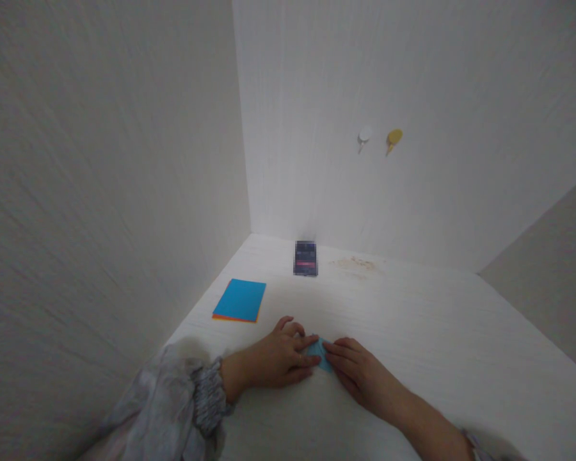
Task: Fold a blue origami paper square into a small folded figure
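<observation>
White counter carries light-blue paper between the left hand, fingers spread, and right hand, fingers extended, both touching it. Probably light and easily creased, it seems best held by its edges.

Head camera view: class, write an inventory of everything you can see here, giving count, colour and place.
Folded paper: one, light blue, on the table between the hands
Paper stack: one, blue top with orange edges below, table's left side
Dark rectangular item: one, dark with a pink band, blurred, near the back wall
Hooks: two, one white, one yellow, on the back wall
Mark: one patch, brownish, table's back
Table: one, white, under the papers
Walls: three, whitish to grey, left, back, right
Sleeves: two, greyish, left and right
Hands: two, bare, fingertips on the folded paper, left and right
</observation>
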`<state>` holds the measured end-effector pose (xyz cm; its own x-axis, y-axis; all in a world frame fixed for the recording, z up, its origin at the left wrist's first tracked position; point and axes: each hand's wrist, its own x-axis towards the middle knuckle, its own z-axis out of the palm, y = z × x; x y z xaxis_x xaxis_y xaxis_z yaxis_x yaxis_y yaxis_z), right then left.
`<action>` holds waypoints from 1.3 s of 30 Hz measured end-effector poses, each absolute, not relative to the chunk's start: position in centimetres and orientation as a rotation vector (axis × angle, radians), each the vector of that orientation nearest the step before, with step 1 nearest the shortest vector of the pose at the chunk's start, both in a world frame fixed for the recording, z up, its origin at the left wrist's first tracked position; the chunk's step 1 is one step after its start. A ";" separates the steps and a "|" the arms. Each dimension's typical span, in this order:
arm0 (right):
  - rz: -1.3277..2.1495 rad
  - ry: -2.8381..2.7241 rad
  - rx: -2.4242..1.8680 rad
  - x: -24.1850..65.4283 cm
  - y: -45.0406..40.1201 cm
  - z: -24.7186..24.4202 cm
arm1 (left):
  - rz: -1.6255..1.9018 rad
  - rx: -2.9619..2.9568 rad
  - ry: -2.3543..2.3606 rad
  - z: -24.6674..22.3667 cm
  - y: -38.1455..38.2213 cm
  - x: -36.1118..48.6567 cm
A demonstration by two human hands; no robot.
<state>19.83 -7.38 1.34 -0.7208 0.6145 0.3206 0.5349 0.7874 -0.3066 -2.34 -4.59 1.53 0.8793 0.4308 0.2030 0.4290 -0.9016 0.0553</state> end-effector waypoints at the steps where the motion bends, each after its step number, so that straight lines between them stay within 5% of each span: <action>1: 0.262 -2.572 -0.863 19.8 -7.4 1.4 | 0.335 3.036 0.692 1.5 -4.6 -2.3; 39: 0.332 -2.642 -0.851 20.2 -7.3 1.9 | 0.260 3.039 0.665 1.8 -4.5 -2.2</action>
